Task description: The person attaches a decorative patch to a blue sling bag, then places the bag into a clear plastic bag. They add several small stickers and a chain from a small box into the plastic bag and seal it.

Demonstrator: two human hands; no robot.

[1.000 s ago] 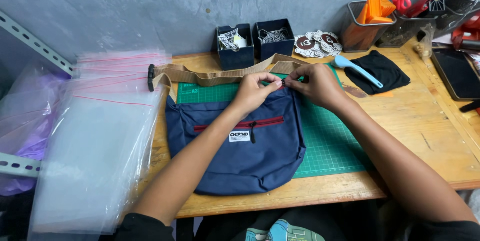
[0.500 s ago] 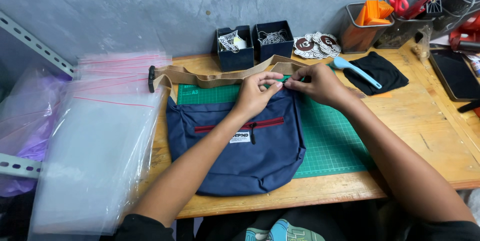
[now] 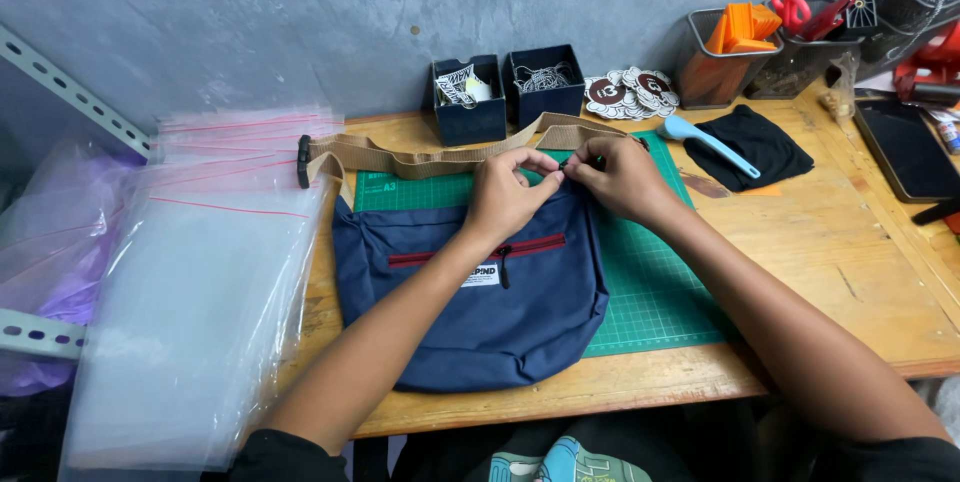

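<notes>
A navy blue shoulder bag (image 3: pixel 470 312) with a red front zipper and a small white label lies on a green cutting mat (image 3: pixel 650 282). Its tan webbing strap (image 3: pixel 420 156) runs along the back edge to a black buckle at the left. My left hand (image 3: pixel 508 192) and my right hand (image 3: pixel 618 174) meet at the bag's top edge, fingertips pinched together on something small there. What they pinch is hidden by the fingers.
A stack of clear zip bags with red strips (image 3: pixel 200 282) lies at left. Two dark blue boxes (image 3: pixel 505 92) and round stickers (image 3: pixel 630 92) stand at the back wall. A blue scoop (image 3: pixel 710 142) rests on black cloth (image 3: pixel 750 142). Mesh baskets (image 3: pixel 725 47) with orange pieces and red scissors sit at right, beside a dark tablet (image 3: pixel 905 147).
Both hands stayed at the bag's top edge, shifting slightly left. The fingertips drew closer together; the small dark part seen between them a second ago is now covered.
</notes>
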